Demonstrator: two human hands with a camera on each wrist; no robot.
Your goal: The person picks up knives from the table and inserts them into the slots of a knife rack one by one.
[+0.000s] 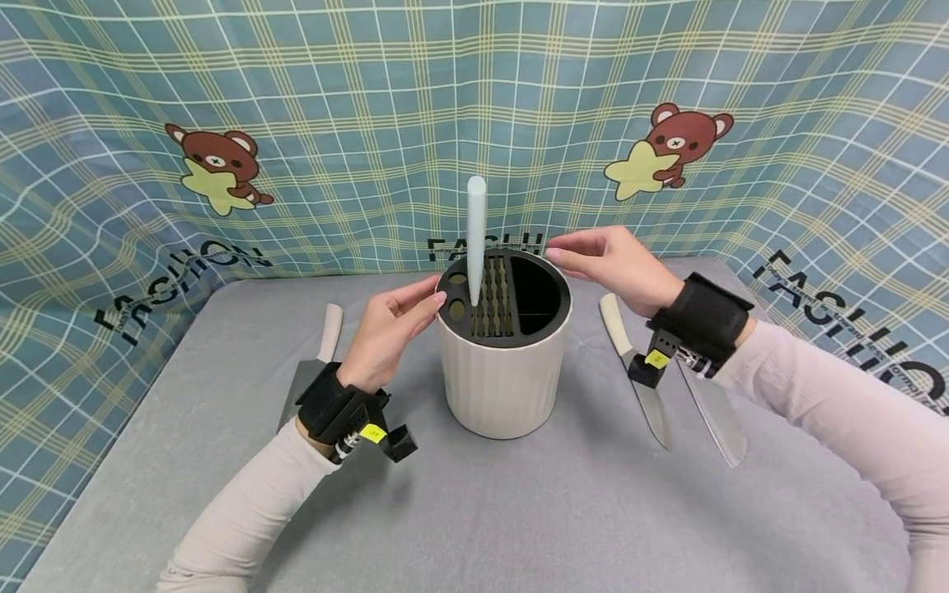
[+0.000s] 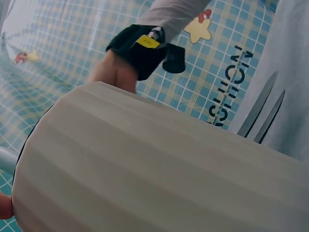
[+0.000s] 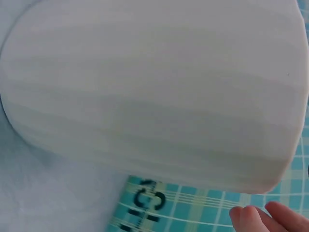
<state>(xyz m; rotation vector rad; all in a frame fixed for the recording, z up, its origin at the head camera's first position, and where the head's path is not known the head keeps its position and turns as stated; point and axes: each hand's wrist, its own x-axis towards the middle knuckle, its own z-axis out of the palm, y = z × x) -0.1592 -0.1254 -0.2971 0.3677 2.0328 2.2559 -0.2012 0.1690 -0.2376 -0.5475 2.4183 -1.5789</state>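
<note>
A white ribbed knife holder [image 1: 500, 387] with a black slotted top stands upright in the middle of the table. From its slots rises a white handle [image 1: 476, 231]; whatever is below it is hidden inside. My left hand [image 1: 389, 333] touches the holder's left rim with thumb and fingertips, fingers fairly straight. At the upper right rim, my right hand [image 1: 619, 263] holds nothing; in the right wrist view its fingertips [image 3: 248, 217] lie just off the holder's wall.
A cleaver [image 1: 331, 329] lies left of the holder, partly behind my left wrist. On the right lie a cream-handled knife [image 1: 652, 412] and a broader blade [image 1: 715, 416], its handle hidden by my right wrist. Checked cloth [image 1: 474, 99] hangs behind the grey table [image 1: 504, 519].
</note>
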